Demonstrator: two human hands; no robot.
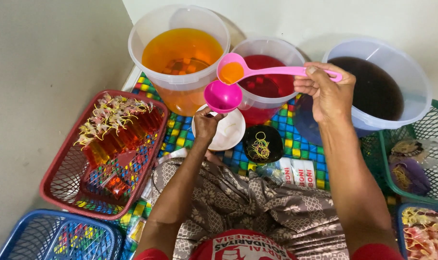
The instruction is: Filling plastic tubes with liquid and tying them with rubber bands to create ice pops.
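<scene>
Three clear plastic buckets stand at the far edge of the chequered mat in front of you: the orange-liquid bucket [180,48] on the left, the red-liquid bucket [267,77] in the middle and the dark-liquid bucket [378,86] on the right. Your right hand [327,91] is closed around the handle of a pink ladle [257,71], held level above the red-liquid bucket's near rim, its bowl filled with orange liquid. Your left hand [207,123] pinches the narrow stem of a magenta funnel [222,96] from below; the funnel sits just under the ladle's bowl, mouth up, and whether a bag hangs beneath it you cannot tell from here. Below the funnel lies a white plate [228,132], and just beside it a black bowl [263,143] holding yellow and green rubber bands. To your left, a red mesh basket [60,178] carries a row of tied packets of orange and red drink. A green basket [421,130] stands on your right.
</scene>
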